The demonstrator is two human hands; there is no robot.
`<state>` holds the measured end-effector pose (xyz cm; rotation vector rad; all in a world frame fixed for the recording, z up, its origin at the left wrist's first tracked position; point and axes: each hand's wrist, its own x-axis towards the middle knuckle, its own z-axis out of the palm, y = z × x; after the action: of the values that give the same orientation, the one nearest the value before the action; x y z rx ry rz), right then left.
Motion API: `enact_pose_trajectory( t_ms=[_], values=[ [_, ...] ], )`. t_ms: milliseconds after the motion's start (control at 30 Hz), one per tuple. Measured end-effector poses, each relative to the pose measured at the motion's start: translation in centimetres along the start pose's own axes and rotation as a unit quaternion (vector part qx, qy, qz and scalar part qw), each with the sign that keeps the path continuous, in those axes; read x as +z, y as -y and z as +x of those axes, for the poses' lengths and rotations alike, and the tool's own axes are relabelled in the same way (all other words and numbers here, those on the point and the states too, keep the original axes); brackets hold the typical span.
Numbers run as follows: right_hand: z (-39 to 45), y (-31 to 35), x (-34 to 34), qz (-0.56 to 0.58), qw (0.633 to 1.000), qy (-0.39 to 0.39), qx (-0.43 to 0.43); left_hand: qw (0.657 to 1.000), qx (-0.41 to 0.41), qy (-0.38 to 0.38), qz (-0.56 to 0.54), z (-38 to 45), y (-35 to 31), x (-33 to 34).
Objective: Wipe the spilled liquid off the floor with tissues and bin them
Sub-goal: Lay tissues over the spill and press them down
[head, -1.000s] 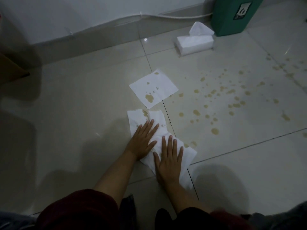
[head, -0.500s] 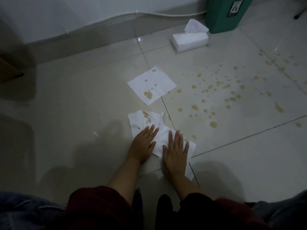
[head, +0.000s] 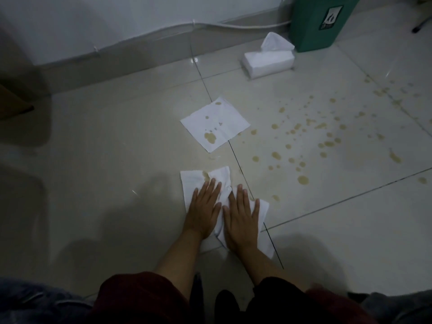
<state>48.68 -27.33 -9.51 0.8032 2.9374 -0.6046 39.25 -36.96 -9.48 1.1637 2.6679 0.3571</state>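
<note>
Lower centre of frame: left hand (head: 203, 210) and right hand (head: 242, 218) press flat, fingers spread, on crumpled tissue (head: 225, 194) on the floor (head: 117, 160); likely light, limp, tear-prone when wet, so best pinched at its dry outer edges.

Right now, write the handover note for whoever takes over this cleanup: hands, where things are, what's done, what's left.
Left hand and right hand: both flat, palms down, pressing one crumpled tissue onto the floor. No grip on anything.
Second tissue: spread flat farther out, blotched with soaked spots, nobody touching it.
Tissue pack: near the wall, one sheet sticking up, beside the green bin.
Done: two tissues laid; liquid soaking in.
Left: most brown drops to the right remain unwiped; both used tissues not yet binned.
</note>
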Motion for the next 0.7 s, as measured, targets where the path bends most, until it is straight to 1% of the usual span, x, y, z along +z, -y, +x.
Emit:
enact_pose_trajectory(
  t_ms=[100, 200, 333, 433, 533, 567, 633, 700],
  values=[
    [1.3, -0.5, -0.4, 0.026, 0.999, -0.020, 0.016, 1.000, -0.013, 0.019, 0.011, 0.4, -0.2, 0.3],
    [2.4, -0.9, -0.7, 0.049, 0.998, -0.028, 0.010, 0.999, -0.015, 0.017, 0.037, 0.7, -0.4, 0.7],
    [2.2, -1.0, -1.1, 0.101, 0.992, -0.070, -0.021, 0.999, -0.006, 0.005, 0.032, 0.9, -0.5, 0.9],
    [0.5, -1.4, -1.3, 0.137, 0.984, -0.101, -0.055, 0.999, 0.008, 0.007, 0.042, 1.2, -0.2, 0.9],
    [-1.5, -1.7, -0.8, 0.095, 0.981, -0.113, -0.123, 0.999, 0.019, 0.017, 0.043, 2.3, -0.3, 0.7],
    [-1.7, -2.0, -0.6, 0.080, 0.981, -0.117, -0.131, 0.999, 0.019, 0.022, 0.041, 2.8, -0.3, 0.7],
    [-1.6, -2.3, -0.5, 0.064, 0.986, -0.101, -0.118, 0.999, 0.017, 0.024, 0.037, 3.7, -0.3, 0.8],
    [-0.8, -2.3, -0.6, 0.054, 0.992, -0.073, -0.085, 0.999, 0.017, 0.020, 0.032, 4.4, -0.3, 0.7]
  ],
)
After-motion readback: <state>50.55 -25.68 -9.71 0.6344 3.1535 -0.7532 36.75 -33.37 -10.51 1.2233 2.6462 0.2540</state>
